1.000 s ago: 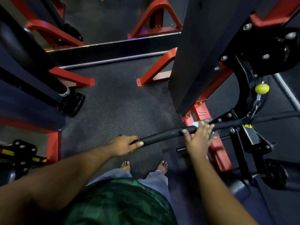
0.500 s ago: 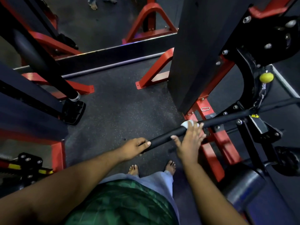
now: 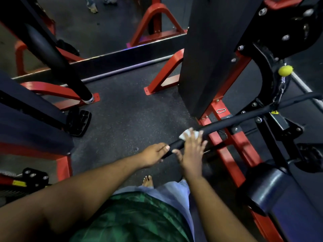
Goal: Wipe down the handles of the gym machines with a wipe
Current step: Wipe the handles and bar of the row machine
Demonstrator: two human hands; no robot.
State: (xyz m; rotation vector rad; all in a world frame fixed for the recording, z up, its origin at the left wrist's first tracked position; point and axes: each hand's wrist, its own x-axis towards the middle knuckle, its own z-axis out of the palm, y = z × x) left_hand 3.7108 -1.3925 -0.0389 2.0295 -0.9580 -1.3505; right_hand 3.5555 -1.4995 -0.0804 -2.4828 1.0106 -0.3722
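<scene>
A long black padded bar handle runs from low centre up to the right, hung from a cable under a yellow ball. My left hand grips the bar's near end, thumb on top. Just beside it, my right hand lies over the bar with its fingers straight and spread. It presses a small white wipe against the bar, and the wipe's edge sticks out past the fingertips.
A tall black weight-stack column stands behind the bar on a red frame. A dark padded roller sits low right. Another machine's black post and pedal are at left. Speckled rubber floor lies between them.
My right hand has slid the wipe down the bar toward my left hand, which keeps its grip on the bar's end. The view has shifted slightly.
</scene>
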